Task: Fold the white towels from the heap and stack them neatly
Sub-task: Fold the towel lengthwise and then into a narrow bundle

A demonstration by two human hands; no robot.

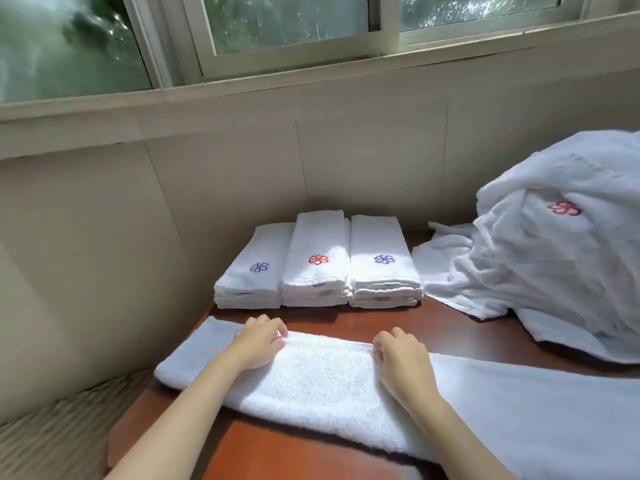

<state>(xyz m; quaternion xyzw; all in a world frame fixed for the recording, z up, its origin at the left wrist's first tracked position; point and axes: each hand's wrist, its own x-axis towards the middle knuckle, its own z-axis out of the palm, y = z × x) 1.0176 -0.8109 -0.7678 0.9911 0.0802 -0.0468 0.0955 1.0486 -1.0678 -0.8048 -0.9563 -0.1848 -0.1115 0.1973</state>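
Only real open lane on the reddish-brown wooden table (349, 320) is the thin bare strip between the 3 stacks of folded white towels (317, 271) at the back and the long folded white towel (322, 379) lying across the front. The stacks touch each other and back onto the beige panelled wall (207, 188), so no gaps there. The right side is blocked by the big heap of loose white towels (554, 265), spilling right up beside the stacks. The left hand (259, 344) and right hand (403, 358) sit on the long towel. More bare wood shows at the near left corner.
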